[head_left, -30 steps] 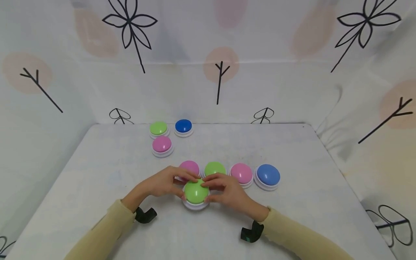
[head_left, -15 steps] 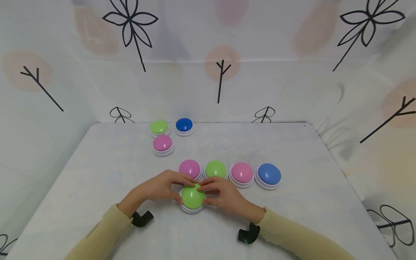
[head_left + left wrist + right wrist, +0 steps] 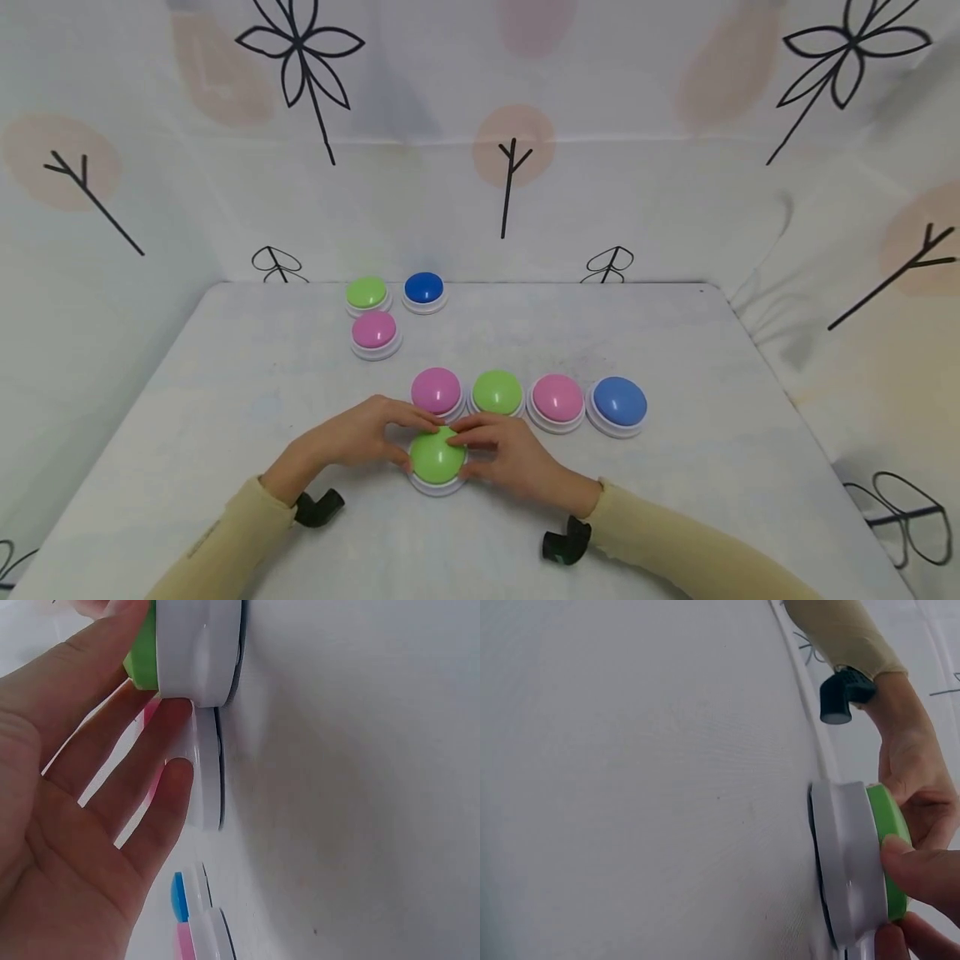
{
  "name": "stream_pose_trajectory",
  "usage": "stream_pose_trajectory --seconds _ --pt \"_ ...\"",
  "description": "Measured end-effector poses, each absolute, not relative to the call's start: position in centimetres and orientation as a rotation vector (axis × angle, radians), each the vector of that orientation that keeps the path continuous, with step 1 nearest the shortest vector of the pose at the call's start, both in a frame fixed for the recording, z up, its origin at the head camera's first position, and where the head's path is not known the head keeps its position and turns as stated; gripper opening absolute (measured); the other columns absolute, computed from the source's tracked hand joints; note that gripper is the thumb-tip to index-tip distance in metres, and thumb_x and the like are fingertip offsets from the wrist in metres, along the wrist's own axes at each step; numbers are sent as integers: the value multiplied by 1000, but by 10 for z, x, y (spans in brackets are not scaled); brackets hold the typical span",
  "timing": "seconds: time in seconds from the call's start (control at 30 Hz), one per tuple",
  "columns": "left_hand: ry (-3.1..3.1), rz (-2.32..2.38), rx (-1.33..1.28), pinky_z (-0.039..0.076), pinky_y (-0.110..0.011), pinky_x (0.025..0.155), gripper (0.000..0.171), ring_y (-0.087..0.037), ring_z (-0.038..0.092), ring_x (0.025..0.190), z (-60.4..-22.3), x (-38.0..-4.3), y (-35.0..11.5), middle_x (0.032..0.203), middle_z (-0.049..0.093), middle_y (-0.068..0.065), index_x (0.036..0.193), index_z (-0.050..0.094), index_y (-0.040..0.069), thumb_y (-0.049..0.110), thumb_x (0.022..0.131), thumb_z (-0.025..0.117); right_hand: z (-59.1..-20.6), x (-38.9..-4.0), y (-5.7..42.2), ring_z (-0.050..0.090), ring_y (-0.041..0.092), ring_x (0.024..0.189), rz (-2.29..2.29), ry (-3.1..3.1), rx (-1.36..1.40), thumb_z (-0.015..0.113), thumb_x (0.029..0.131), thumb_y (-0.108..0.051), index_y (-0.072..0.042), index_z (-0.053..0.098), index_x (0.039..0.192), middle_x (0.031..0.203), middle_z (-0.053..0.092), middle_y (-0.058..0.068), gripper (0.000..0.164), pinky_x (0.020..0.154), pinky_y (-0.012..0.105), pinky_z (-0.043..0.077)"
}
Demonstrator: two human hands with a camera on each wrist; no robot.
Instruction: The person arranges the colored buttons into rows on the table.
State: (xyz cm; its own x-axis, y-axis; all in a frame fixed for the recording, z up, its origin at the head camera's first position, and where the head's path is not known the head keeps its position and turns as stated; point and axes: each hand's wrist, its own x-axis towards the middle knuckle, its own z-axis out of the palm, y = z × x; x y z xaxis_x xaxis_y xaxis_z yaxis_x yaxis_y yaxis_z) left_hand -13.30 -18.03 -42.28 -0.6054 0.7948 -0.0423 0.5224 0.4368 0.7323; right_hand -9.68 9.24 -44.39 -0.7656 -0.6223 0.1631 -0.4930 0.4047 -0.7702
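Observation:
A green dome push button on a round white base lies on the white table, gripped between both hands. My left hand has its thumb at the button's left side and fingers at its far edge. From the right, my right hand holds it, thumb low on the side and fingertips on the dome. In the right wrist view the button's white base stands near or on the table surface. Just behind are a purple-pink button and a second green button, close to the fingers.
The row continues right with a pink button and a blue button. Farther back left sit another green button, a dark blue button and a pink one. Patterned cloth rises behind the table.
Both hands have slid the green button left and slightly toward the front edge. It has come away from the row behind, leaving more of the purple-pink and green buttons showing.

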Motion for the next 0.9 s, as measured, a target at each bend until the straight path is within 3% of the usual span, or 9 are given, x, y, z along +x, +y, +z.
stream_pose_trajectory --seconds 0.9 --pt "2318 1023 1054 46 -39 105 53 -14 57 124 -421 -134 -194 129 64 11 129 68 20 15 79 85 -445 -103 84 60 12 114 -1319 2475 -1033 86 78 -13 -13 75 116 122 67 -3 39 95 27 51"
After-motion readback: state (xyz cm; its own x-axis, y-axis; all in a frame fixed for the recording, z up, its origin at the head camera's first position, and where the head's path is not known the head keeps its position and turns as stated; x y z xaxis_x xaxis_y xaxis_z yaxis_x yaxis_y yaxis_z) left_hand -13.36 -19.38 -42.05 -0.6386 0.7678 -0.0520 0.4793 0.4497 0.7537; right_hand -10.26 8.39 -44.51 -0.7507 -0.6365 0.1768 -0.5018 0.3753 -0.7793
